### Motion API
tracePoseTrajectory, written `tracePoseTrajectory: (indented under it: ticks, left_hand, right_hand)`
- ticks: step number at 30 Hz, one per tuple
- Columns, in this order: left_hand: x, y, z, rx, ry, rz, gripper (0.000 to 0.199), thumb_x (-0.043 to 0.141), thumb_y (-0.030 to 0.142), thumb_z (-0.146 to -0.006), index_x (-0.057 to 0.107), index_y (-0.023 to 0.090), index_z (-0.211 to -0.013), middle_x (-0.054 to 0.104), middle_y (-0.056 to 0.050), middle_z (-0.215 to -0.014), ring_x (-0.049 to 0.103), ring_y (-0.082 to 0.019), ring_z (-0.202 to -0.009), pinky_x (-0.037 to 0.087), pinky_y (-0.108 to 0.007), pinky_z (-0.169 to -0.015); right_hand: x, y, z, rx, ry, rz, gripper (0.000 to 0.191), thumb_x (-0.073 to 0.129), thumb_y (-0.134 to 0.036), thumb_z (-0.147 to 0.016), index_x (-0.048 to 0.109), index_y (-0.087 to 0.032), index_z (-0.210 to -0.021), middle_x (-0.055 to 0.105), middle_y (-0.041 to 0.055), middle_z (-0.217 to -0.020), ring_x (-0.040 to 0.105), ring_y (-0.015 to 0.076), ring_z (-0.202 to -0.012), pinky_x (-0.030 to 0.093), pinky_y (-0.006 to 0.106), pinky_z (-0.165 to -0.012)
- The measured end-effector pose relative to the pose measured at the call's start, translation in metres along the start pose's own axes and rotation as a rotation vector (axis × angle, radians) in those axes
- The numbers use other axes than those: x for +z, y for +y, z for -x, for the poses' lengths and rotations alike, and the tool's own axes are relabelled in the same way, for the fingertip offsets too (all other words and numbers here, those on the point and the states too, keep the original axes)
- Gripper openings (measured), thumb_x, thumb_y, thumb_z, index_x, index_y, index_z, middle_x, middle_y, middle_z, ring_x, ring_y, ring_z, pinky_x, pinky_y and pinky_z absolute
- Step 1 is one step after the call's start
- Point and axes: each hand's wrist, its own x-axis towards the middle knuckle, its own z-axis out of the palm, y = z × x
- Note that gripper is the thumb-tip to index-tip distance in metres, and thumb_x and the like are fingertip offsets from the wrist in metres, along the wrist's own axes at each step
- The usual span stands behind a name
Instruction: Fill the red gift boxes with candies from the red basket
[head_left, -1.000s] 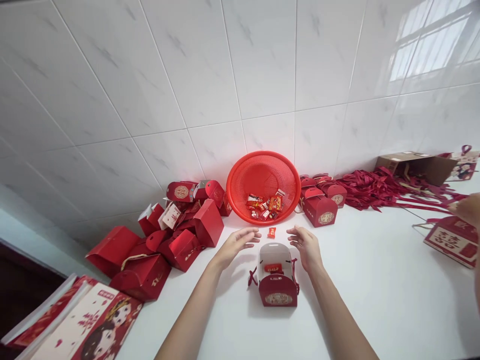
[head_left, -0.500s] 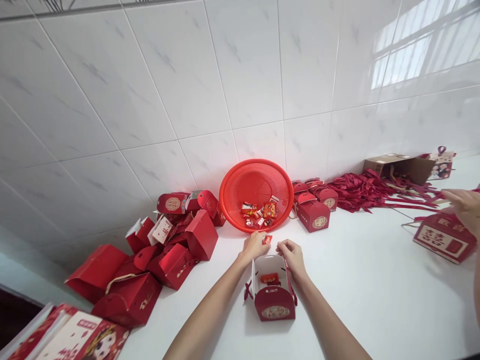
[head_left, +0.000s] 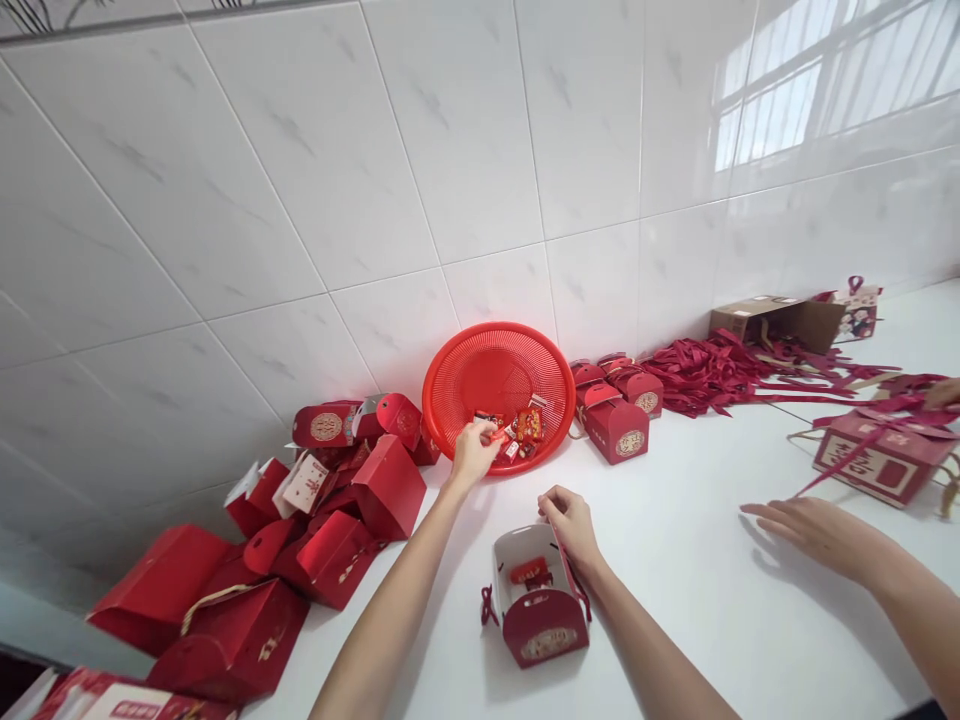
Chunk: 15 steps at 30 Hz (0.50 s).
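My left hand (head_left: pixel 474 455) reaches into the front of a red plastic basket (head_left: pixel 442 370), its fingers closed on a small red-wrapped candy (head_left: pixel 499 436). More wrapped candies (head_left: pixel 529 425) lie around the fingertips. In front of me an open red gift box (head_left: pixel 546 630) stands upright, with a red packet (head_left: pixel 530 571) and a darker piece inside. Against the box's far right corner rests my right hand (head_left: pixel 571 525), fingers curled at the edge; their tips are partly hidden. A dark red ribbon bow (head_left: pixel 488 606) hangs at the box's left side.
Many red boxes (head_left: pixel 247 620) are piled on the left, and closed ones (head_left: pixel 616 425) stand right of the basket. Behind them lie ribbons (head_left: pixel 705 370) and a cardboard box (head_left: pixel 780 318). At right, another person's hand (head_left: pixel 825 535) is by a ribboned box (head_left: pixel 862 455).
My left hand has moved from beside the gift box up and left into the basket. My right hand stays by the box. The other person's hand has come lower, nearer the middle.
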Motion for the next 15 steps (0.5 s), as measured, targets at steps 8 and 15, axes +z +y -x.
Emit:
tracePoseTrajectory:
  ticks: [8,15]
  left_hand:
    - [0.018,0.021,-0.030,0.087,-0.204,-0.175,0.030,0.060,0.021,-0.087,0.070,0.020,-0.115,0.071,-0.009,-0.118,0.060,-0.025,-0.118,0.043,-0.036,-0.106]
    - [0.060,0.033,-0.044,-0.211,-0.249,-0.278,0.085,0.072,0.044,-0.078,0.034,0.012,-0.148,0.051,-0.027,-0.141,0.052,-0.038,-0.131,0.040,-0.041,-0.103]
  right_hand:
    - [0.002,0.001,-0.002,-0.014,0.003,-0.004,0.030,0.059,-0.047,-0.071,0.054,-0.023,-0.053,0.061,0.0028,-0.053,0.056,0.0204,-0.053,0.043,0.032,-0.055]
    - [0.005,0.010,-0.007,-0.001,-0.012,0.021,0.028,0.054,-0.046,-0.070,0.055,-0.021,-0.056,0.061,0.0026,-0.055,0.054,0.0181,-0.053,0.040,0.030,-0.055]
